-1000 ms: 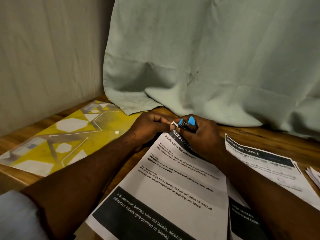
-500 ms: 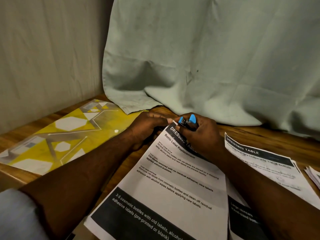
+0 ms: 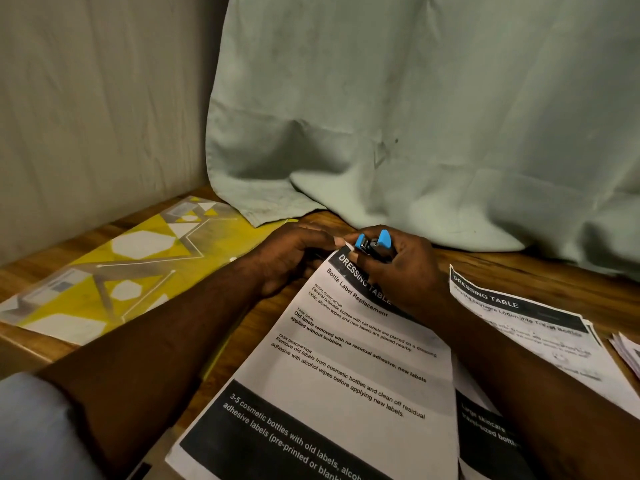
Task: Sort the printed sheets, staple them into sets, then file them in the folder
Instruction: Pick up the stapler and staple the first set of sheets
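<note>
Two hands meet at the far corner of the sheet set headed "Bottle Label Replacement". It lies on the table right in front of the person, top corner pointing to abt 12 o'clock. Left hand pinches that corner w/ curled fingers, steadying the pages. Right hand is wrapped round a small blue-and-black stapler, whose mouth sits right at the corner; can't tell if the paper is fully inside it. So the step in hand looks like stapling, i.e. sorting for this set seems done, filing not yet. Next move, I'd say: hold the pages squared under the left pinch, push the corner well into the stapler, then one firm squeeze. A shallow bite would prob. catch only the top page. Yellow patterned folder lies flat at abt 9–10 o'clock, well apart from the set. More printed sheets sit at 3 o'clock, w/ another small stack beyond them at the frame edge. Pale cloth hangs behind, from 11 to 2 o'clock.
</note>
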